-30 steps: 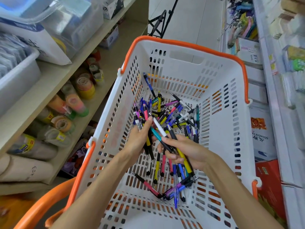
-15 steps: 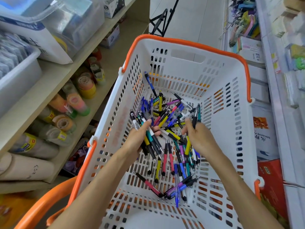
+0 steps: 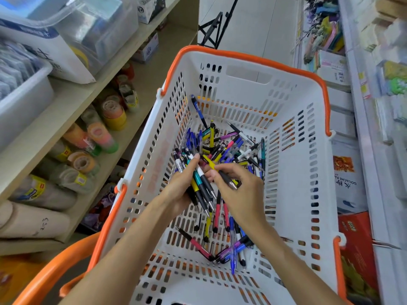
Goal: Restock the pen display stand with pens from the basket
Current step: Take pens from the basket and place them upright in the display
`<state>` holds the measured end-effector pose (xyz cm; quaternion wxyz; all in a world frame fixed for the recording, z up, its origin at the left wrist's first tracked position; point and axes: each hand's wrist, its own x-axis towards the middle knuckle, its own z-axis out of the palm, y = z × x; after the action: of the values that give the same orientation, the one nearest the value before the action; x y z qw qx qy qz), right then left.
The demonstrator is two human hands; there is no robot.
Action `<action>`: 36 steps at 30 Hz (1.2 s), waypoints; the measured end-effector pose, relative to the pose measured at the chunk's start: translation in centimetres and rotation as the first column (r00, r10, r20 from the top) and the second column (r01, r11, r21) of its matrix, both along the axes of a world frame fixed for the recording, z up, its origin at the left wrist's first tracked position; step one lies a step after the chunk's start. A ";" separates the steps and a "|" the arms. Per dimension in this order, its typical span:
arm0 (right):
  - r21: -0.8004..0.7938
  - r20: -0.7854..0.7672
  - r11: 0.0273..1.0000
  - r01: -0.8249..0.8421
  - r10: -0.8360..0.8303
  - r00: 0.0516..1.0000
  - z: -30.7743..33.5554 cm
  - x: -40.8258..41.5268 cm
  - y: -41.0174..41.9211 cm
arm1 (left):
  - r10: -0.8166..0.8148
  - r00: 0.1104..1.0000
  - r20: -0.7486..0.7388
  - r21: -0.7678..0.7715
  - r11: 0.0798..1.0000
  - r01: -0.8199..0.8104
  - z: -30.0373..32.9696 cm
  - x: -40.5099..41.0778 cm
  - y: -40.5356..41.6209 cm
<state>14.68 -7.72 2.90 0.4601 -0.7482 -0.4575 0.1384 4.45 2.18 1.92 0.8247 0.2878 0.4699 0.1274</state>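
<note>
Both forearms are bare, with no sleeves, down to the left hand [image 3: 184,190] and right hand [image 3: 242,194].

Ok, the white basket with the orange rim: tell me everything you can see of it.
The basket looks like white moulded plastic, its walls and floor pierced with rows of slots, with a cut-out grip in the far wall. An orange rim band runs round the top, and an orange handle hangs low at the near left. It sits between shop shelves. Loose pens lie across its floor; the left hand and right hand reach inside, each holding pens.
</note>
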 end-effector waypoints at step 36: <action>-0.196 -0.484 0.541 -0.818 0.672 0.560 26.3 -26.5 8.1 | 0.289 0.956 -0.051 0.277 0.924 -0.264 24.4 -32.5 -5.0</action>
<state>-11.85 0.35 29.23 0.2646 -0.5139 -0.6069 0.5455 -28.01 -2.77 26.31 0.7298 0.3326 0.5213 0.2915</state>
